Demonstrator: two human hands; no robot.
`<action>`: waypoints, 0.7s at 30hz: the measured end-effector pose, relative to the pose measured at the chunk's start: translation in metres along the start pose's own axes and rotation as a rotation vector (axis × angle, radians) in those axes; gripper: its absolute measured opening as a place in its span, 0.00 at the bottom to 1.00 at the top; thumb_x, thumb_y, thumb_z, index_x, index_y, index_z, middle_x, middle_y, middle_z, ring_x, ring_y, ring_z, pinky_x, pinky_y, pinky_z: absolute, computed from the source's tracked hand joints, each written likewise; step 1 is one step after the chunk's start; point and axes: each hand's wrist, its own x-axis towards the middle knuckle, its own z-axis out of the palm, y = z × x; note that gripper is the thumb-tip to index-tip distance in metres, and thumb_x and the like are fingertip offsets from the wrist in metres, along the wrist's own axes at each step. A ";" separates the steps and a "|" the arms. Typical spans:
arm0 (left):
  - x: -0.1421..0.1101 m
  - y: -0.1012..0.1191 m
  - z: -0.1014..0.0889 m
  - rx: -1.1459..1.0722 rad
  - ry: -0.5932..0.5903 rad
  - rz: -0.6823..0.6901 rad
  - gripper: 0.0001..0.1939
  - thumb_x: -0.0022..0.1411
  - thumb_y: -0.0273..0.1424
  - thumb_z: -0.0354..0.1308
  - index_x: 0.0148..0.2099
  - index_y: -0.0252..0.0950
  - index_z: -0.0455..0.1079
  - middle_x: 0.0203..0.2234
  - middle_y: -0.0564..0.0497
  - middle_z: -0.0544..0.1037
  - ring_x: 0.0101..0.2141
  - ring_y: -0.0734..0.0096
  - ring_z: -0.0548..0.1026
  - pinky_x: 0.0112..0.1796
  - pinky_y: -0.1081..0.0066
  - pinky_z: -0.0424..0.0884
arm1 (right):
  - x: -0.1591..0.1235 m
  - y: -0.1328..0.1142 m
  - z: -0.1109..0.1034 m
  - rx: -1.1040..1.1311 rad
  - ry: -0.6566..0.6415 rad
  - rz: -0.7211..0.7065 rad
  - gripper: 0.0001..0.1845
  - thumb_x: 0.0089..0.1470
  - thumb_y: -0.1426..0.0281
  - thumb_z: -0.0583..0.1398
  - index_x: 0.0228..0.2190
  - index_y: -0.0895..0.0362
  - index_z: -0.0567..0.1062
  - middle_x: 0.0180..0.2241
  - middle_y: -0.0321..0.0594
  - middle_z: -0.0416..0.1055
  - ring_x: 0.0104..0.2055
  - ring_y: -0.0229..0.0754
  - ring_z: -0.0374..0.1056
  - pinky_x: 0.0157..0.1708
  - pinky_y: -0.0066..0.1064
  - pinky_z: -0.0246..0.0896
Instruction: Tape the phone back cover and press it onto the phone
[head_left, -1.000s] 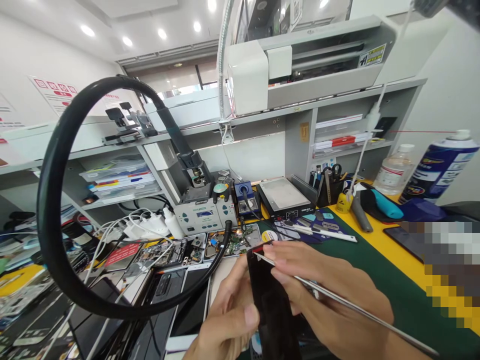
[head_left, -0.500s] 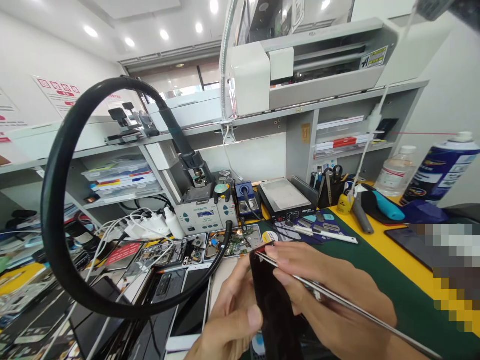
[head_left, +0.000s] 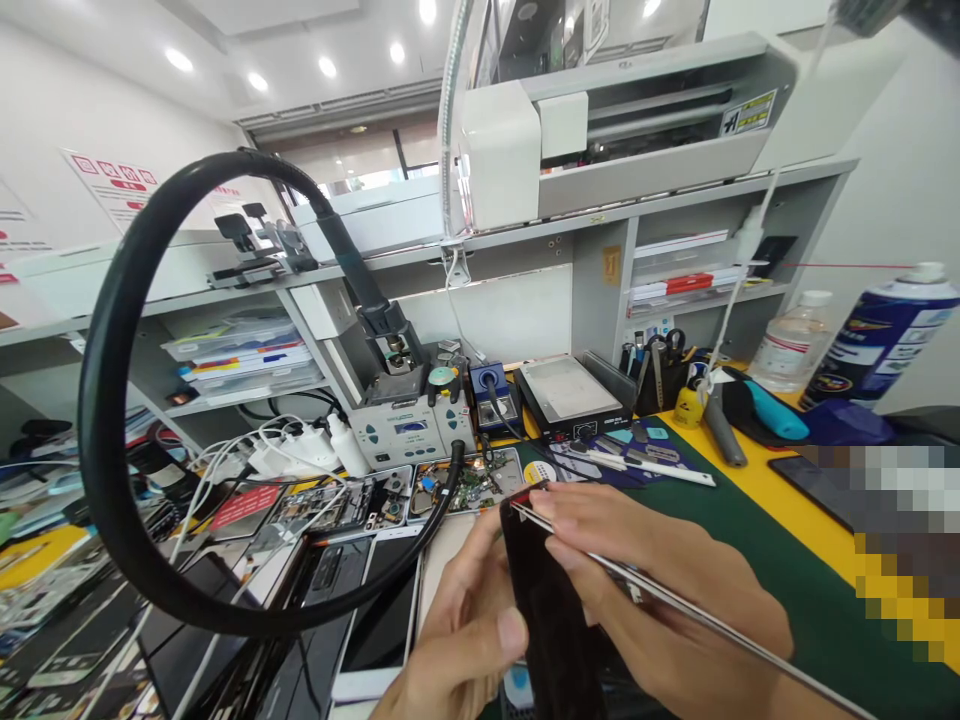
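Observation:
My left hand (head_left: 461, 640) grips a dark phone (head_left: 551, 620) by its left edge, thumb pressed on the glass, holding it tilted up over the green mat (head_left: 795, 590). My right hand (head_left: 660, 590) is closed on long metal tweezers (head_left: 675, 600). Their tips rest at the phone's top edge, by a small red part. The fingers of the right hand lie across the phone's upper right side.
A thick black hose (head_left: 120, 400) loops from the rework station (head_left: 409, 425) on the left. Opened phones and boards (head_left: 352, 505) lie behind my hands. A hot plate (head_left: 570, 395), tool holder (head_left: 656, 375), spray can (head_left: 877, 335) and bottle (head_left: 791, 340) stand at the back right.
The tweezers' tips have shifted slightly along the phone's top edge; both hands keep their hold and stay in almost the same place.

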 end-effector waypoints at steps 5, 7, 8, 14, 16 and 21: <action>-0.002 -0.003 -0.002 0.059 0.082 -0.017 0.37 0.58 0.36 0.69 0.69 0.48 0.66 0.64 0.43 0.70 0.64 0.41 0.67 0.61 0.49 0.66 | -0.001 0.002 0.001 0.003 -0.032 -0.048 0.16 0.56 0.86 0.63 0.44 0.60 0.80 0.41 0.45 0.84 0.46 0.45 0.82 0.57 0.28 0.74; -0.001 -0.004 0.000 0.064 0.088 -0.007 0.36 0.58 0.36 0.70 0.67 0.50 0.67 0.66 0.45 0.69 0.65 0.42 0.66 0.62 0.49 0.64 | -0.002 0.003 0.000 -0.005 -0.050 -0.074 0.16 0.55 0.87 0.63 0.43 0.62 0.79 0.41 0.47 0.84 0.47 0.45 0.81 0.58 0.28 0.73; 0.000 -0.005 0.001 0.064 0.085 0.004 0.34 0.58 0.35 0.70 0.66 0.52 0.69 0.66 0.46 0.69 0.65 0.43 0.66 0.63 0.50 0.63 | -0.003 0.003 -0.001 -0.014 -0.057 -0.085 0.15 0.55 0.87 0.63 0.42 0.63 0.79 0.42 0.48 0.84 0.48 0.45 0.81 0.58 0.28 0.73; 0.004 -0.008 0.004 0.046 0.062 0.048 0.31 0.60 0.34 0.70 0.65 0.54 0.70 0.67 0.47 0.68 0.67 0.45 0.64 0.66 0.50 0.57 | -0.004 0.004 0.001 -0.057 -0.045 -0.132 0.14 0.57 0.86 0.62 0.44 0.62 0.78 0.41 0.49 0.84 0.47 0.46 0.81 0.57 0.30 0.74; 0.003 -0.008 0.003 0.053 0.068 0.043 0.33 0.60 0.35 0.71 0.66 0.53 0.69 0.67 0.46 0.67 0.67 0.45 0.64 0.66 0.50 0.56 | -0.004 0.004 0.002 -0.071 -0.040 -0.128 0.15 0.58 0.85 0.62 0.45 0.60 0.77 0.42 0.47 0.84 0.47 0.46 0.82 0.57 0.30 0.74; 0.001 -0.008 0.000 0.085 0.094 0.013 0.35 0.60 0.36 0.71 0.67 0.53 0.67 0.68 0.46 0.67 0.66 0.44 0.64 0.66 0.49 0.57 | -0.005 0.004 0.002 -0.077 -0.036 -0.118 0.15 0.58 0.85 0.62 0.45 0.59 0.77 0.42 0.47 0.84 0.47 0.46 0.81 0.56 0.30 0.75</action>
